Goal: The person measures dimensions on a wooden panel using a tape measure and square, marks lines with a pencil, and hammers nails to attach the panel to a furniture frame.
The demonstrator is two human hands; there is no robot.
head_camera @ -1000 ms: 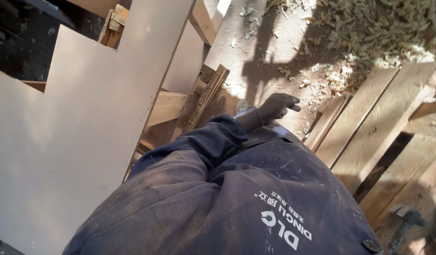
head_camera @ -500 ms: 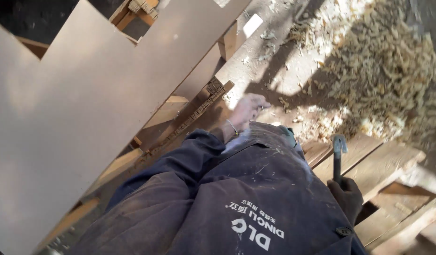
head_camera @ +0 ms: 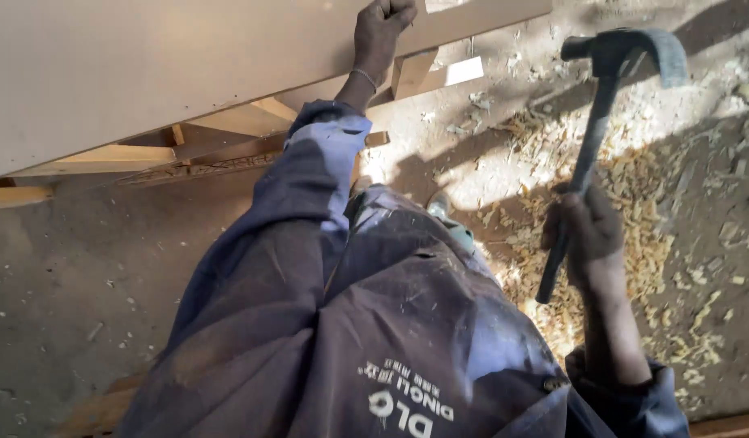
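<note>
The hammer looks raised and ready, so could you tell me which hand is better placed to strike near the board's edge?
Right. The right hand grips the hammer by its handle, head raised. The left hand is closed on the edge of the pale board, so it probably cannot swing.

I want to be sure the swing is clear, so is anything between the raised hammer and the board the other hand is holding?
Nothing visible stands between them. The right hand holds the dark claw hammer raised over bare, shaving-strewn floor, while the left hand grips the edge of the large pale flat board.
</note>
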